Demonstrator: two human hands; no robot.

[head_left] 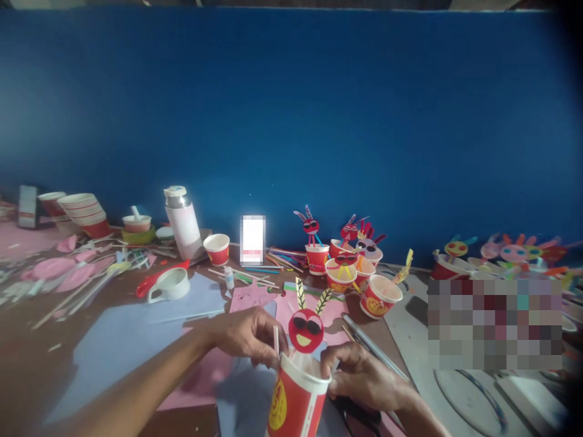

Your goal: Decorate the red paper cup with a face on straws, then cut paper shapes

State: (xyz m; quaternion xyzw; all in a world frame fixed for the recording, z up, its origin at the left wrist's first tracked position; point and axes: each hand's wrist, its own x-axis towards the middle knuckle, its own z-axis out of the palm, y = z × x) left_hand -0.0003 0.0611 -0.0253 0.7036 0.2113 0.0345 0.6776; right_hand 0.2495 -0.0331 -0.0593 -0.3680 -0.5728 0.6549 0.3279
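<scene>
A red and white paper cup (298,400) with a yellow emblem stands upright in front of me. From it rises a paper bug figure (306,332) with a round red face, dark glasses and two pale leaf-patterned antennae. At the cup's left rim, my left hand (257,337) is closed in a pinch around a thin white stick (276,341). My right hand (359,373) grips the right side of the rim, thumb and fingers bent; a pale tip shows by its fingers. The cup's inside is mostly hidden.
Finished bug cups (342,276) stand behind to the right. A white thermos (183,227), stacked paper cups (86,212), a white mug (170,285) and a small glue bottle (229,278) are at the back left. Blue paper (136,334) and pink sheets cover the table; black-handled scissors (359,416) lie under my right hand.
</scene>
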